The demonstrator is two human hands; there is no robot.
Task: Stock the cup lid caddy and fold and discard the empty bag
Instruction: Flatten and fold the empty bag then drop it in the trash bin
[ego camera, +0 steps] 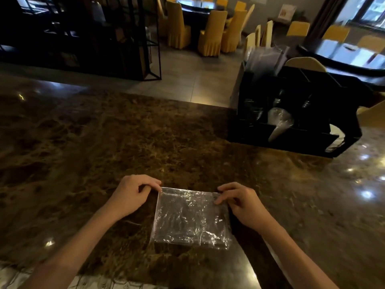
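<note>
A: How is the bag [190, 219] seen?

B: A clear, crinkled plastic bag is seen lying flat on the dark marbled surface [83, 142], folded into a rough rectangle, with glints of light along its creases.

A: And where is it placed relative to the fingers?

B: Its far left corner is pinched by the left hand [133, 191], the fingers [155, 183] being curled over the edge. Its far right corner is pinched by the right hand [239, 202], whose fingers [220, 200] are curled down onto the plastic. The bag is spread between the two hands and toward the person, the near edge being left untouched.

A: What else is found around it?

B: Further right and well apart from the bag, a black lid caddy [295, 113] is set on the surface; clear lids [278, 124] are seen in its compartments and clear sleeves [264, 57] are stood in its back. Beyond the surface, yellow-covered chairs [210, 32] are grouped round a dark table [198, 6]. Nothing is placed between the hands and the caddy.
</note>
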